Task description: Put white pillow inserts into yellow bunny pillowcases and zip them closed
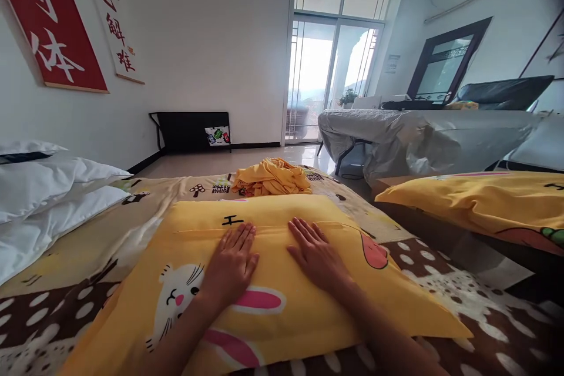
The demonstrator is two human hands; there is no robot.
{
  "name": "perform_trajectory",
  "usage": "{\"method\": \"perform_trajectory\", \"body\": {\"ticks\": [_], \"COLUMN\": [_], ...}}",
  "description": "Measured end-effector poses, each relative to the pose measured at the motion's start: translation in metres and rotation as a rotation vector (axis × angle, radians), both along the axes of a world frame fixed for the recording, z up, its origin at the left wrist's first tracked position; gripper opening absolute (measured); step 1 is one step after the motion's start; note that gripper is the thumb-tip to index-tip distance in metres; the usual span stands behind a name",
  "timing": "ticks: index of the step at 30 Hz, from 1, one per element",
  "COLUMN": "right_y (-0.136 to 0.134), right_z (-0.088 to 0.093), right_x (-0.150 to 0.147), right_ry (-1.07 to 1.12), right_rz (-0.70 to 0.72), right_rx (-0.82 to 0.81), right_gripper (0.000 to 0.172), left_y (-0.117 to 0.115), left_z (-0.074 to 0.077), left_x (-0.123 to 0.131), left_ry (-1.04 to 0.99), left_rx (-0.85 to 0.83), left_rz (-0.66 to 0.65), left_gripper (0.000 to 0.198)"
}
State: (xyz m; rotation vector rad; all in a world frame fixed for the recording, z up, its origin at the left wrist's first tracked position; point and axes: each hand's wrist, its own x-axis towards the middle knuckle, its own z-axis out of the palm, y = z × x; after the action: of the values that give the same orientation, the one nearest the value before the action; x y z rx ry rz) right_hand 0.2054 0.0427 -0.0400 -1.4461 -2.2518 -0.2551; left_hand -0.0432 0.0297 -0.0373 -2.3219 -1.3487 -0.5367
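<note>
A yellow pillow (282, 258) with a printed white rabbit and pink ears lies flat in front of me. Its cover has a seam or flap edge running across the upper part. My left hand (235, 261) rests flat on the pillow, left of its middle, fingers stretched out just below that edge. On the right half, my right hand (317, 255) lies palm down with its fingers extended, touching the fabric. Beyond the pillow's far side sits a crumpled heap of yellow cloth (273, 177).
A patterned brown and beige bedspread (423, 264) lies underneath. White pillows (53, 188) are stacked at the left. Another yellow pillow (480, 200) rests on a box at the right. Behind stand a plastic-covered table (423, 135) and a black folded frame (189, 132) against the wall.
</note>
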Motion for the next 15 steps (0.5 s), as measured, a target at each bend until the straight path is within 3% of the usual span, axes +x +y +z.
{"method": "perform_trajectory", "body": {"ticks": [8, 15], "right_y": [0.001, 0.0], "right_z": [-0.022, -0.049], "right_x": [0.085, 0.12], "right_ry": [0.032, 0.166], "right_rz": [-0.26, -0.287], "right_rx": [-0.096, -0.012], "right_gripper": [0.058, 0.056], "left_y": [-0.006, -0.01], "left_z": [0.005, 0.007], "left_x": [0.006, 0.004], "left_ry": [-0.022, -0.025], "left_rx": [-0.018, 0.016], "left_rz": [0.015, -0.022], "left_gripper": [0.053, 0.052]}}
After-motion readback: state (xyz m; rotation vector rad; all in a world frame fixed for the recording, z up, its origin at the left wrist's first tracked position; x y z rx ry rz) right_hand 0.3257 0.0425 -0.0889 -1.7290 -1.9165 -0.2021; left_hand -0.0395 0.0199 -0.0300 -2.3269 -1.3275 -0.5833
